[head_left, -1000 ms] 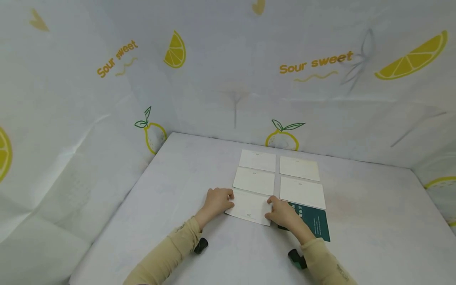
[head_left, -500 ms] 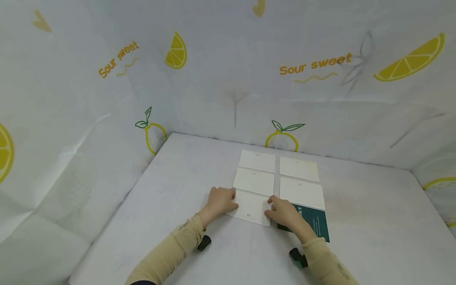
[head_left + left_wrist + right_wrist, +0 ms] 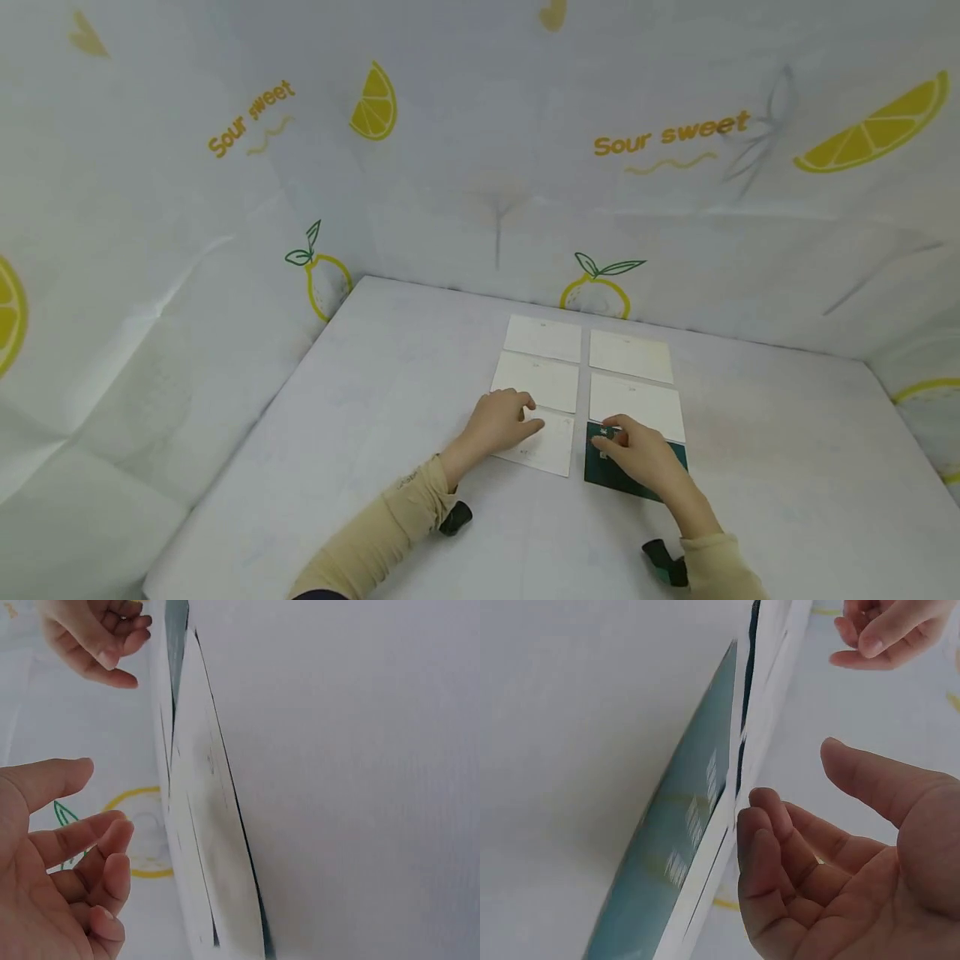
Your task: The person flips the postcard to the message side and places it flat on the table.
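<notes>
In the head view, my left hand (image 3: 498, 423) hovers over the front white card (image 3: 551, 457), covering its left part. That hand's fingers are loosely bent and hold nothing; the left wrist view shows a gap between the palm (image 3: 45, 900) and the card. To the right, my right hand (image 3: 647, 457) is above a dark green card (image 3: 611, 475) with white print. Its thumb and fingers are apart and hold nothing, as the right wrist view of the hand (image 3: 840, 870) shows. Part of the green card is hidden under the hand.
Behind these lie more white cards in two columns, among them one at back left (image 3: 542, 337) and one at back right (image 3: 630, 356). Black objects (image 3: 456, 518) sit by both forearms. A white wall (image 3: 480, 167) with lemon prints surrounds the white tabletop (image 3: 375, 392).
My right hand has left the front white card's right edge and moved right, over the green card. My left hand has shifted right from that card's left edge. The cards look unmoved.
</notes>
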A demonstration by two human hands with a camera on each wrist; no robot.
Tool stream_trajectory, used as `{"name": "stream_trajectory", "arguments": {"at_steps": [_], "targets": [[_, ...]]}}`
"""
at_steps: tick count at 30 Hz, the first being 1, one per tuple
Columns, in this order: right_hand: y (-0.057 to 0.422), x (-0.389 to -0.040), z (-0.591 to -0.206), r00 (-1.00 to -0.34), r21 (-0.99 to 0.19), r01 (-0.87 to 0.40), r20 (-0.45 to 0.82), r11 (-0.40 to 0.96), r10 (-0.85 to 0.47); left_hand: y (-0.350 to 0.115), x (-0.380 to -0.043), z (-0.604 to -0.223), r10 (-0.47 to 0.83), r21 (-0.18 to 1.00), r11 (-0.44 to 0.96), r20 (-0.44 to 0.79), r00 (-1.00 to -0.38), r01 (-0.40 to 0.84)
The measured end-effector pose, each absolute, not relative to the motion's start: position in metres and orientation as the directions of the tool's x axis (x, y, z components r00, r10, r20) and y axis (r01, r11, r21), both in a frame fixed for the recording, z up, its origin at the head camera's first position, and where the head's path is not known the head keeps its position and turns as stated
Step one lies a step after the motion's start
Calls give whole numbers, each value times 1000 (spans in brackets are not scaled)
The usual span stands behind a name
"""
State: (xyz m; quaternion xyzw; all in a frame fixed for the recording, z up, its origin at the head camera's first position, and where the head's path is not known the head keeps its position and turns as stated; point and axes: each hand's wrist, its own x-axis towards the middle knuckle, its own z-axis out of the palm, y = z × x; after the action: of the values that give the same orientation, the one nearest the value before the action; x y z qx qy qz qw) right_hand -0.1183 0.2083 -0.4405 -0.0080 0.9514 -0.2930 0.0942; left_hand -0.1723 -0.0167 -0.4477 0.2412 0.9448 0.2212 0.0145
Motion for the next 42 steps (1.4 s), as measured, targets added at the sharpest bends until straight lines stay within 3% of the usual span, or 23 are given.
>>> {"name": "stream_trajectory", "arguments": {"at_steps": [10, 26, 36, 42], "targets": [[255, -106, -438, -983, -525, 121, -183, 842, 27, 22, -157, -453, 550, 651, 638, -11, -835, 411], [282, -94, -446, -937, -524, 304, -314, 796, 152, 53, -135, -456, 575, 805, 552, -182, -798, 215], [282, -92, -449, -946, -536, 296, -281, 791, 164, 57, -131, -454, 576, 858, 505, -254, -777, 94], [281, -92, -451, -947, -539, 297, -273, 788, 171, 57, -132, -456, 522, 910, 414, -255, -814, -19]]}}
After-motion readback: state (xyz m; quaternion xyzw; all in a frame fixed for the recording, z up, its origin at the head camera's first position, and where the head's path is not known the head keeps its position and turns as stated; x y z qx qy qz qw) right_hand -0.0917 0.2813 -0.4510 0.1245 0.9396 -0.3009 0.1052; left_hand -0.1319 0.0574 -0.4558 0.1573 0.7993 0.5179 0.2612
